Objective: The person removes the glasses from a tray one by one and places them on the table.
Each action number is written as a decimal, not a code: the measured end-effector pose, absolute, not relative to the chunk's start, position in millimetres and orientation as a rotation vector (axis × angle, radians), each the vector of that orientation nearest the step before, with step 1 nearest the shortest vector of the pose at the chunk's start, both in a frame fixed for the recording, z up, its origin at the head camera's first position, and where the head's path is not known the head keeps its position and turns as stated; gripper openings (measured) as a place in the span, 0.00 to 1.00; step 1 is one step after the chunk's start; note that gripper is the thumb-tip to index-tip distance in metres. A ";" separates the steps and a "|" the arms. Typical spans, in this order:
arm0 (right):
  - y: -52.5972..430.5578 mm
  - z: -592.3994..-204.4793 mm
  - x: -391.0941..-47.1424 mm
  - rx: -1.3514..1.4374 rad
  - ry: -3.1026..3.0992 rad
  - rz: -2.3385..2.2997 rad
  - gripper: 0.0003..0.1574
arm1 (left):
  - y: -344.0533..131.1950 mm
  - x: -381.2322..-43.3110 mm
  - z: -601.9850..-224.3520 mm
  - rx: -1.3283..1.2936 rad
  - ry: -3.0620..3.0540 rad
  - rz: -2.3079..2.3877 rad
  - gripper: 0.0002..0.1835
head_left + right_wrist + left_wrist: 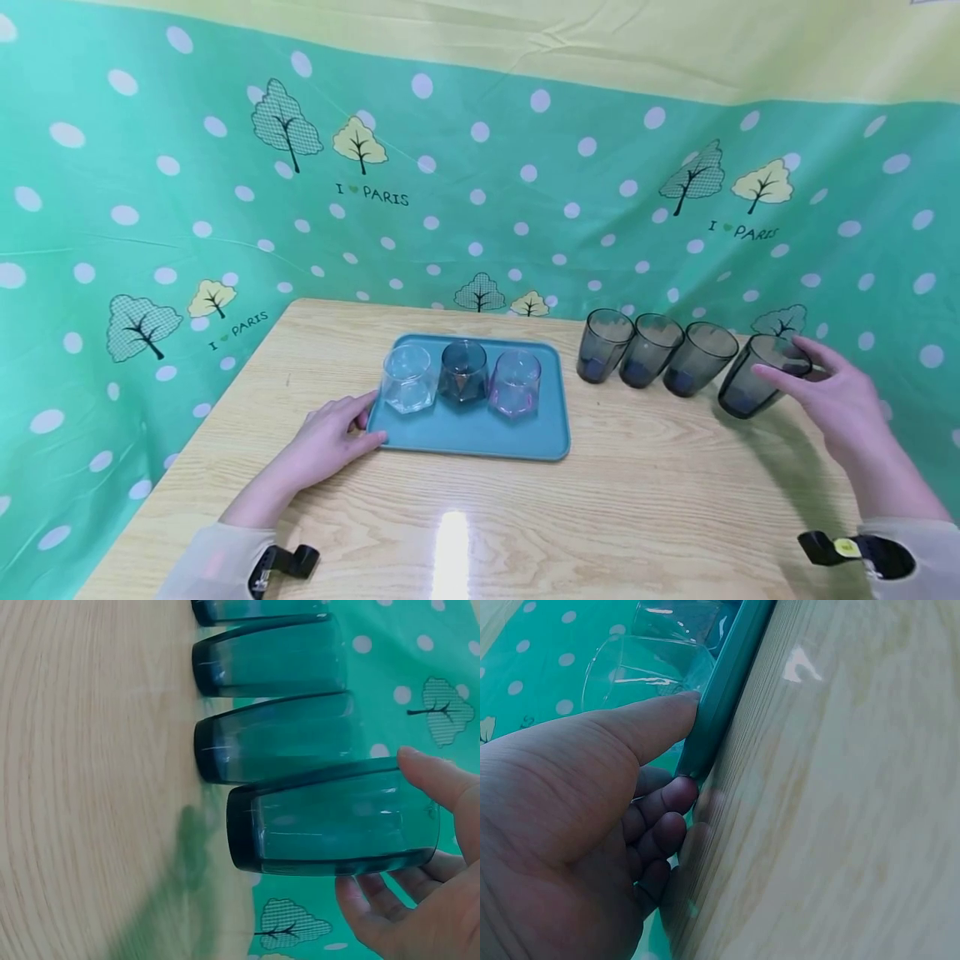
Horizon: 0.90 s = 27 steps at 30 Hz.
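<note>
My left hand [335,437] grips the left edge of a blue rectangular tray [472,437], near its front corner. In the left wrist view the thumb lies against the tray's rim [724,694] and the fingers curl at its side. On the tray stand three short faceted glasses: a clear one [408,385], a dark grey one [463,379] and a pinkish one [515,387]. At the right, my right hand [846,400] holds a tall dark tumbler [330,821] near its rim, thumb on one side and fingers on the other. The tumbler looks slightly raised.
Three more dark tumblers, one [603,350] beside the tray, another [649,354] and a third [699,360], stand in a row left of the held one. Behind the wooden table [600,517] hangs a green dotted cloth [480,167].
</note>
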State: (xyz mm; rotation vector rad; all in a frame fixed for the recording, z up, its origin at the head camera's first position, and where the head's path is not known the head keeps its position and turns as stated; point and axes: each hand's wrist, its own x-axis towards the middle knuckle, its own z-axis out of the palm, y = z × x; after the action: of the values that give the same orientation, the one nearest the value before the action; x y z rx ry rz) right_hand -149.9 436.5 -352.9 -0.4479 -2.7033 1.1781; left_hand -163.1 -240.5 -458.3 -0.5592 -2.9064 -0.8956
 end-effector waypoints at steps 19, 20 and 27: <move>444.6 -369.0 -171.6 -0.558 -2.678 1.269 0.71 | -241.0 -164.2 -460.1 -0.559 -2.906 -0.891 0.40; 444.6 -369.9 -172.7 -0.555 -2.676 1.270 0.70 | -240.9 -164.2 -460.1 -0.557 -2.907 -0.893 0.40; 444.2 -375.2 -178.6 -0.576 -2.669 1.305 0.72 | -240.2 -163.8 -459.2 -0.554 -2.912 -0.896 0.40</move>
State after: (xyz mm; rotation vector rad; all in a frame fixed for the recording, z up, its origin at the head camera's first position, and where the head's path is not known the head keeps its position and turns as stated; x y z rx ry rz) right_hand -178.6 444.2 -375.2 -0.5756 -2.6688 1.3050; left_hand -163.8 -240.2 -459.2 -0.5536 -2.9115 -0.8956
